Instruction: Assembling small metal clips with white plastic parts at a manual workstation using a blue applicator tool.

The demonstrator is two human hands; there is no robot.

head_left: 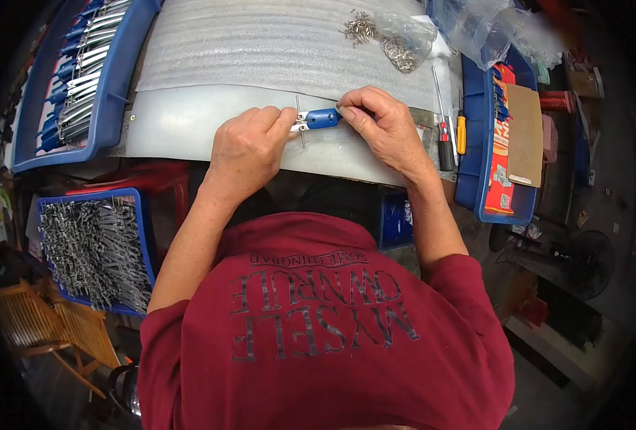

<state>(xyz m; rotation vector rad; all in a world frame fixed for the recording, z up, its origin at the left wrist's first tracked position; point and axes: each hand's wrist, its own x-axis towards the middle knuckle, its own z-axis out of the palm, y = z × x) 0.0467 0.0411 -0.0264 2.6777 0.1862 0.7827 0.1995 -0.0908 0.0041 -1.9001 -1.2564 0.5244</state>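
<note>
Above the front edge of the worktable, my left hand [250, 147] is closed around the metal end of a small hand-tool piece with a blue grip [323, 118]. Thin metal pieces stick out above and below it beside my left fingers. My right hand [390, 136] has thumb and forefinger pinched together at the far right end of the blue grip. What sits between those fingertips, if anything, is too small to make out.
Small metal pins [359, 29] lie piled by a clear plastic bag [409, 36] of more. Two screwdrivers, one red-and-black [445, 147] and one yellow [461, 135], lie at right. Blue bins stand left [111, 107], lower left [144, 244] and right [476, 147].
</note>
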